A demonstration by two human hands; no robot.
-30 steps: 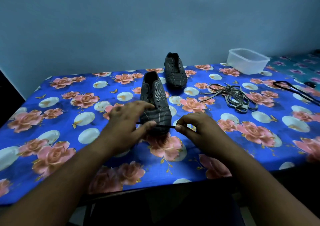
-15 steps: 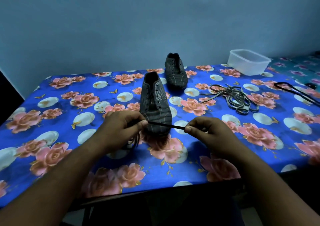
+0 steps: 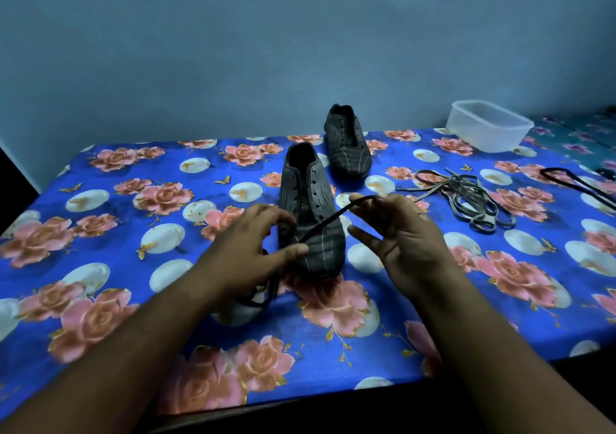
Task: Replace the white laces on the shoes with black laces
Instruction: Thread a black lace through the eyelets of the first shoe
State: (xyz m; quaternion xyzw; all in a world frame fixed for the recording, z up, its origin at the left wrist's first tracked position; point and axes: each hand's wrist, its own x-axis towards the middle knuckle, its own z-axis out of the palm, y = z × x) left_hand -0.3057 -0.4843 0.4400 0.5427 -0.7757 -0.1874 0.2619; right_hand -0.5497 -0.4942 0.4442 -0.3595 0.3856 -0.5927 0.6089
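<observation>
A dark striped shoe (image 3: 310, 200) stands in the middle of the table, toe toward me, its eyelets without a lace. A second dark shoe (image 3: 346, 140) sits behind it to the right. A black lace (image 3: 328, 220) stretches across the near shoe's toe. My right hand (image 3: 403, 237) pinches its upper end between thumb and fingertips. My left hand (image 3: 246, 247) holds the lower part between thumb and fingers beside the toe; the rest of the lace hangs in loops under that hand.
A pile of pale removed laces (image 3: 466, 197) lies right of the shoes. Another black lace (image 3: 573, 183) lies at the far right. A clear plastic tub (image 3: 490, 127) stands at the back right. The flowered blue tablecloth (image 3: 133, 233) covers the table.
My right hand has lifted and drawn the lace end up and to the right, so the lace now slants over the shoe's toe. My left hand has shifted a little toward the shoe.
</observation>
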